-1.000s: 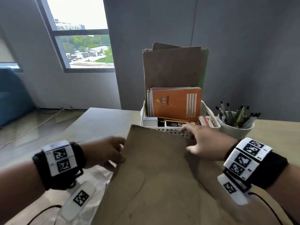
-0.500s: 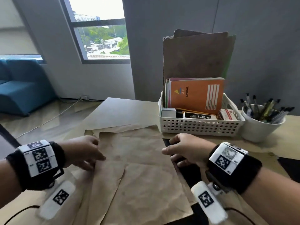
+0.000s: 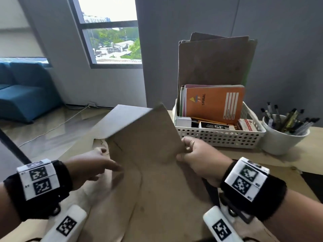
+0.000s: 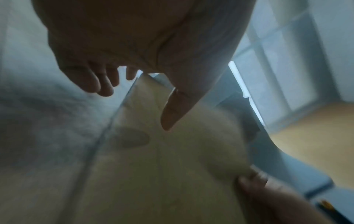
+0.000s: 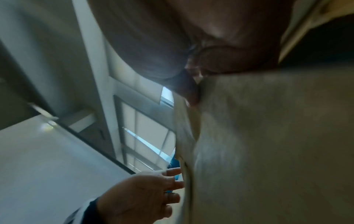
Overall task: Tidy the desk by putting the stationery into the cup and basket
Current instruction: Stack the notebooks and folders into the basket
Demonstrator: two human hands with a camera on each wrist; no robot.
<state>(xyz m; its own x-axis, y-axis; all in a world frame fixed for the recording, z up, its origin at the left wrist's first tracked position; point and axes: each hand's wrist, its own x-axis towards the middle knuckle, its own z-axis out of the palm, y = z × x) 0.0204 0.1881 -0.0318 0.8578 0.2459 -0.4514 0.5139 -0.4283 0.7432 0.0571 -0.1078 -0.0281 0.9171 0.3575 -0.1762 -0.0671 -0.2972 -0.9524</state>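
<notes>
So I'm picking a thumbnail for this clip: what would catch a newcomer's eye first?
The big brown paper envelope tilted up mid-frame, its right edge pinched by the right hand, the left hand open at its left edge. Behind it, the white basket with the bright orange spiral notebook upright inside, and to its right the white cup bristling with pens.

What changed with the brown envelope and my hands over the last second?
The brown envelope, flat on the desk half a second ago, now has its far end tipped up off the desk. The right hand has pinched its right edge and lifted it; the left hand has shifted in against its left side, fingers straight. The white basket with the orange notebook and the cup of pens stayed as they were.
</notes>
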